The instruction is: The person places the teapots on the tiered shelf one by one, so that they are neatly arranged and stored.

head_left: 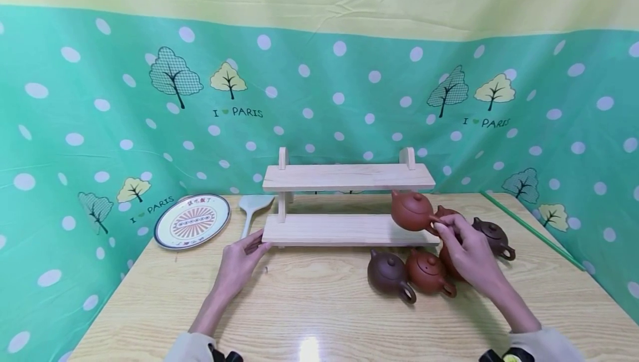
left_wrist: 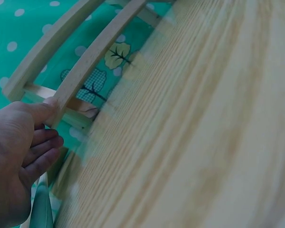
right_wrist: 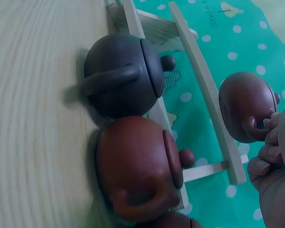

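A two-tier wooden shelf (head_left: 344, 229) stands at the back of the table. My right hand (head_left: 466, 251) pinches the handle of a reddish-brown teapot (head_left: 411, 210) and holds it above the right end of the lower board; the same teapot (right_wrist: 247, 107) shows in the right wrist view. My left hand (head_left: 244, 254) touches the lower board's left front corner, thumb (left_wrist: 40, 111) against the board edge (left_wrist: 90, 59). In front of the shelf sit a dark brown teapot (head_left: 388, 274) and a red-brown teapot (head_left: 426, 271). Another dark teapot (head_left: 491, 235) sits at the right.
A round patterned plate (head_left: 192, 222) and a pale spatula (head_left: 252, 209) lie left of the shelf. A green dotted cloth (head_left: 100, 129) walls in the table. One more teapot is partly hidden behind my right hand. The wooden table (head_left: 309, 306) extends toward me.
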{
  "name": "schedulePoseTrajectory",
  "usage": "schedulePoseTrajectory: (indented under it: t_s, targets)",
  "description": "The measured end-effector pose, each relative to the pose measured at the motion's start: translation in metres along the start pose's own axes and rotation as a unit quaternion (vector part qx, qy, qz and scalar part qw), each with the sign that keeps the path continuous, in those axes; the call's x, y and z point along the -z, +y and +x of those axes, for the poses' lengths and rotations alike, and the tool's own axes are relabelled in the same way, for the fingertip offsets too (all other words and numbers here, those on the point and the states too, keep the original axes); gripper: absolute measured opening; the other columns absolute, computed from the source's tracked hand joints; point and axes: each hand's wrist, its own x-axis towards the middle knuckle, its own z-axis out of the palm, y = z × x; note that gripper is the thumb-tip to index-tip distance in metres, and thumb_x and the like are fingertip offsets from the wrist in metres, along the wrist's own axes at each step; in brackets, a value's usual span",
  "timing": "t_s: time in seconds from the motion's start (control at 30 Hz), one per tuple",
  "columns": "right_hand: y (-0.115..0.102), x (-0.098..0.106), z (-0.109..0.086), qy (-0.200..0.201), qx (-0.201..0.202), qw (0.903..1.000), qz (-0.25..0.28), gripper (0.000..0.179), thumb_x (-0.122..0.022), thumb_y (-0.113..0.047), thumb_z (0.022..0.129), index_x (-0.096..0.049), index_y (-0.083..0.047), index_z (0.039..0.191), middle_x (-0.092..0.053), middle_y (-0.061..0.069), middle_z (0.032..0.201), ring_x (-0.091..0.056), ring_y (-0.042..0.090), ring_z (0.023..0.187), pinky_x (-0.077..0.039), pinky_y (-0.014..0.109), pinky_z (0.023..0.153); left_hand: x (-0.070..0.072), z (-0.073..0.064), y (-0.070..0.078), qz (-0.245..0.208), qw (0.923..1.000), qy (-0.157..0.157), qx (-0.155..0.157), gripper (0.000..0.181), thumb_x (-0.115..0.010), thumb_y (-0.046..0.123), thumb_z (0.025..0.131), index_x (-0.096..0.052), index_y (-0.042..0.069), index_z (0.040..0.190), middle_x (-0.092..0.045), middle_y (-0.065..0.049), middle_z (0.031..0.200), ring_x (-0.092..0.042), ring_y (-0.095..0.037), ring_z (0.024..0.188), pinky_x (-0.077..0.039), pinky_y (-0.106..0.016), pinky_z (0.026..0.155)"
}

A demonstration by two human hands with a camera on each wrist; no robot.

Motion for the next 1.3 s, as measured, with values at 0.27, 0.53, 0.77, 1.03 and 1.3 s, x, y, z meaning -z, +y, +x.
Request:
schedulePoseTrajectory:
  t_s: [0.27, 0.53, 0.77, 1.03, 1.3]
  targets:
    - [-0.01, -0.008, 0.013, -0.02, -0.023, 0.9995, 0.005, 0.01, -0.062, -0.012, 0.106, -0.065, -0.002, 0.107, -0.06, 0.008, 0.081, -0.047, 0.012, 0.065, -0.039, 0.024, 0.052, 0.0, 0.0, 0.0, -0.004, 1.0, -0.002, 0.002, 0.05, -0.078, 0.019, 0.095, -0.063, -0.007, 0.135, -0.071, -0.023, 0.12, -0.072, -0.032, 0.108, -0.06, -0.029, 0.091]
    - [-0.014, -0.018, 0.024, -0.026, 0.0, 0.9994, 0.022, 0.008, -0.062, -0.008, 0.106, -0.065, -0.001, 0.105, -0.061, 0.005, 0.078, -0.046, 0.013, 0.066, -0.036, 0.025, 0.052, 0.001, 0.0, 0.0, -0.006, 1.0, -0.001, -0.006, 0.05, -0.078, 0.018, 0.095, -0.062, -0.008, 0.135, -0.07, -0.023, 0.122, -0.072, -0.032, 0.109, -0.06, -0.029, 0.091]
    - [-0.019, -0.026, 0.033, -0.048, -0.014, 0.9983, 0.031, 0.014, -0.06, -0.014, 0.108, -0.064, -0.001, 0.111, -0.059, 0.005, 0.08, -0.045, 0.016, 0.068, -0.035, 0.027, 0.052, 0.001, 0.0, 0.0, 0.002, 1.0, 0.001, -0.006, 0.049, -0.078, 0.019, 0.095, -0.063, -0.007, 0.134, -0.071, -0.023, 0.12, -0.072, -0.032, 0.108, -0.06, -0.029, 0.091]
    - [-0.02, -0.037, 0.042, -0.047, -0.006, 0.9977, 0.049, 0.015, -0.058, -0.015, 0.108, -0.065, -0.002, 0.109, -0.063, 0.004, 0.082, -0.045, 0.016, 0.066, -0.036, 0.027, 0.053, 0.0, 0.0, 0.002, 0.001, 1.0, -0.001, 0.0, 0.049, -0.078, 0.018, 0.095, -0.063, -0.007, 0.135, -0.071, -0.023, 0.12, -0.072, -0.032, 0.108, -0.06, -0.029, 0.091]
    - [-0.028, -0.049, 0.053, -0.056, -0.004, 0.9963, 0.065, 0.016, -0.057, -0.016, 0.109, -0.064, -0.002, 0.108, -0.054, 0.004, 0.076, -0.044, 0.016, 0.064, -0.035, 0.027, 0.053, 0.0, 0.0, 0.003, 0.005, 1.0, 0.0, -0.005, 0.048, -0.078, 0.017, 0.095, -0.063, -0.007, 0.134, -0.071, -0.023, 0.119, -0.072, -0.032, 0.107, -0.06, -0.029, 0.09]
